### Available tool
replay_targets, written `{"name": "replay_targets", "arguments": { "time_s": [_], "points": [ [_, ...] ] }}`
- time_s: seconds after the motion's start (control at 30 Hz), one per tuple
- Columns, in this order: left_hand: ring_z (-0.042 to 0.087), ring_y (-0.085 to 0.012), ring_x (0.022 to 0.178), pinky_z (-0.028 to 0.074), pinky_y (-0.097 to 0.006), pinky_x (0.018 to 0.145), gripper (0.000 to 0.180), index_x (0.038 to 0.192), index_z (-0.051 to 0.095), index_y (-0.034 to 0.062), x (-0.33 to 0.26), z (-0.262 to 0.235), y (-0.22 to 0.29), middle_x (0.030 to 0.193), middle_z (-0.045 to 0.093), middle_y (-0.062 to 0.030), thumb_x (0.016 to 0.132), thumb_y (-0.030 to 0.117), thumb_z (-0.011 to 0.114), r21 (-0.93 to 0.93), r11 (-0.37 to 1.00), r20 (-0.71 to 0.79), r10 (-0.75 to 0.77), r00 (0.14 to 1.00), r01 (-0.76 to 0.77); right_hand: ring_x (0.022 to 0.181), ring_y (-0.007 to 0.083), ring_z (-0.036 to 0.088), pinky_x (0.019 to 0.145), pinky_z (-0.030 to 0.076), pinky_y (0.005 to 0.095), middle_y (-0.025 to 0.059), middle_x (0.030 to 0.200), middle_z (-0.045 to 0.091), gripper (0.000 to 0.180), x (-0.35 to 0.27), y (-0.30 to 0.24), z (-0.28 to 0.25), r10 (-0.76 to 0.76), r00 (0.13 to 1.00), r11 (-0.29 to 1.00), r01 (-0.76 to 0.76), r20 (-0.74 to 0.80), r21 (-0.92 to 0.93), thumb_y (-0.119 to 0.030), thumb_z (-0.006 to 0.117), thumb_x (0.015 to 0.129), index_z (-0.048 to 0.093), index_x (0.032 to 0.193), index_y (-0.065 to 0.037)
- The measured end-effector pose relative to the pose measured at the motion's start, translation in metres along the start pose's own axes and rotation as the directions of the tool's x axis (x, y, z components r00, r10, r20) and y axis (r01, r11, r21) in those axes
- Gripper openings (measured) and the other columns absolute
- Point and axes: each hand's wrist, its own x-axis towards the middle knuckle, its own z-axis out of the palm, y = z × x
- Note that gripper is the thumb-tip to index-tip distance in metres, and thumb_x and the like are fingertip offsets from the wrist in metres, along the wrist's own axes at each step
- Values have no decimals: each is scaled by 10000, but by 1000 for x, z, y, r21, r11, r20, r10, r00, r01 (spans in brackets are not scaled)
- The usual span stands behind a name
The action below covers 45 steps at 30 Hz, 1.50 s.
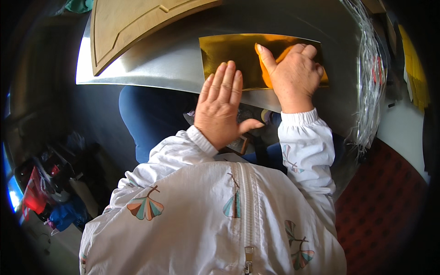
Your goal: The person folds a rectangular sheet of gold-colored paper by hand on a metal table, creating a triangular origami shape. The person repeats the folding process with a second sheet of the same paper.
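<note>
**benchrat:** Shiny grey metal bench point(151, 59) fills the top of the view, with dim clutter down on the floor well to the left of it. Lying flat on the bench, at its near edge, is one gold foil sheet point(224, 49). Looks to me like the rubbing-down step: the sheet is being smoothed against the metal.

**foilfan:** Agreed. Left hand point(222, 107) is spread flat, fingers together and straight, thumb out to the side, fingertips pressing the near edge of the gold foil sheet. It grips nothing, just pins the sheet. Right hand point(295, 68) is curled down on an orange cloth pad point(266, 62) on the right part of the sheet, thumb stretched along the pad.

**benchrat:** So what does the next move call for?

**foilfan:** My guess: steady flat pressure from the left hand so the sheet can't creep, and even strokes with the pad across the part left of it, which looks unrubbed. Foil creases easily, so light and slow, I'd say.

**benchrat:** Counts?

**foilfan:** One gold foil sheet, one orange cloth pad, two hands. One tan wooden board point(133, 23) on the far left of the bench, well apart from the sheet. One bunch of silvery strips point(369, 78) hanging off the bench's right end. Can't tell how many strips, too tangled. White jacket sleeves point(302, 137) with fan prints: two.
</note>
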Motion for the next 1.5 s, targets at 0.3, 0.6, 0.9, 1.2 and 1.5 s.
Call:
{"name": "replay_targets", "arguments": {
  "time_s": [0.3, 0.6, 0.9, 1.2, 1.5],
  "points": [
    [213, -393, 1467, 129, -544, 1167, 1121, 1457, 325, -80, -15, -44, -9, 1552, 268, -258, 793, 820, 417, 220, 965, 2, -144, 990, 140, 803, 274, 628, 837, 453, 460, 177, 1051, 557, 857, -5, -1, 7, 41, 997, 998, -38, -59, 57, -763, 564, 764, 662, 1047, 40],
    [230, -330, 1471, 154, -469, 1186, 783, 1511, 302, 42, 70, 6, 10, 1569, 278, -187, 978, 614, 277, -36, 999, 9, 26, 1000, -26, 922, 303, 646, 1033, 313, 475, 265, 1256, 500, 799, -8, -8, 15, 110, 994, 987, -109, -1, 120, -604, 623, 811, 562, 1223, 77],
    [220, -346, 1471, 155, -499, 1173, 989, 1498, 304, -2, 68, 7, 7, 1565, 269, -213, 889, 776, 263, 69, 994, 59, 79, 995, -83, 997, 303, 576, 1046, 292, 531, 196, 1307, 493, 686, -18, 6, 28, 176, 962, 930, -93, -208, 355, -544, 604, 853, 570, 1242, 21],
    [233, -330, 1469, 157, -471, 1180, 1060, 1494, 297, -23, 65, 14, 5, 1561, 283, -208, 860, 822, 209, 130, 987, 11, 91, 996, -91, 1117, 344, 563, 1063, 262, 635, 189, 1506, 370, 674, -55, 116, 21, 377, 926, 920, -374, -2, 119, -518, 536, 921, 406, 1447, -118],
    [317, -363, 1421, 207, -461, 1166, 706, 1461, 342, -32, 61, 7, -4, 1472, 400, -254, 1001, 504, 367, -286, 953, -133, 61, 989, -97, 969, 277, 611, 1092, 336, 463, 113, 1432, 480, 518, -81, 34, -1, -281, 952, 789, 302, -123, 535, -272, 666, 865, 554, 1333, -79]
  ]
}}
